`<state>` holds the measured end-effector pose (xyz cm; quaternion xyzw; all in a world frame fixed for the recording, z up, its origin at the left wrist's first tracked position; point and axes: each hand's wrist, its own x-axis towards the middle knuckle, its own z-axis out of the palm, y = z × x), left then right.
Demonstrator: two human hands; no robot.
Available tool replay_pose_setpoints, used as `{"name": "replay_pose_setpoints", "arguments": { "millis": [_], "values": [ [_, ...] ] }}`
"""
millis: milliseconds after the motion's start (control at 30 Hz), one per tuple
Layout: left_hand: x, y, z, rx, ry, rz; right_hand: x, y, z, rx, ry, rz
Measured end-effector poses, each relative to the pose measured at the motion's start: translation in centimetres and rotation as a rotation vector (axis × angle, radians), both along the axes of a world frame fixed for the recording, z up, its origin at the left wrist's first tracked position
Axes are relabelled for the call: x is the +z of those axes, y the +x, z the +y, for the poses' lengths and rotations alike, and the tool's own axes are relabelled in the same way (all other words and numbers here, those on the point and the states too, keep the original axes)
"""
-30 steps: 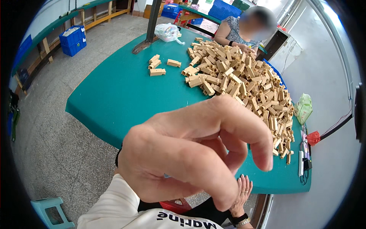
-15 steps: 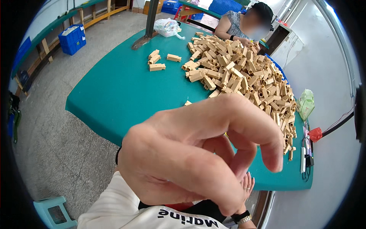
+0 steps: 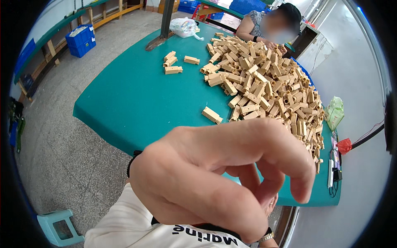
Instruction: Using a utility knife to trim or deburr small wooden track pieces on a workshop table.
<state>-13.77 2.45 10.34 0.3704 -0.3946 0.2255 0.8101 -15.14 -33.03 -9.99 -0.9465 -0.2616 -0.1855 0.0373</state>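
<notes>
Blocks (image 3: 264,89) of tan plastic lie heaped on the green table (image 3: 136,103), well beyond the left hand (image 3: 215,182). That hand hangs close to the camera, fingers curled, empty. Farther off, another person (image 3: 269,25) sits behind the heap.

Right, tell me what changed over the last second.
A single tan block now lies on the green table beside the near edge of the pile of blocks; a second ago that spot was bare. The left hand stayed raised near the camera, fingers curled, holding nothing visible. The pile, the small group of blocks and the seated person stayed put.
</notes>
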Motion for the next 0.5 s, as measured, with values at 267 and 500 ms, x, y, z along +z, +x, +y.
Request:
{"name": "replay_pose_setpoints", "arguments": {
  "millis": [267,500],
  "values": [
    [0.1,1.0,1.5,0.014,0.197,-0.185,0.1,0.1,0.0,0.002,-0.004,-0.004],
    [0.1,0.2,-0.1,0.011,0.025,0.021,-0.1,0.3,0.0,-0.007,-0.012,-0.006]
  ]
}}
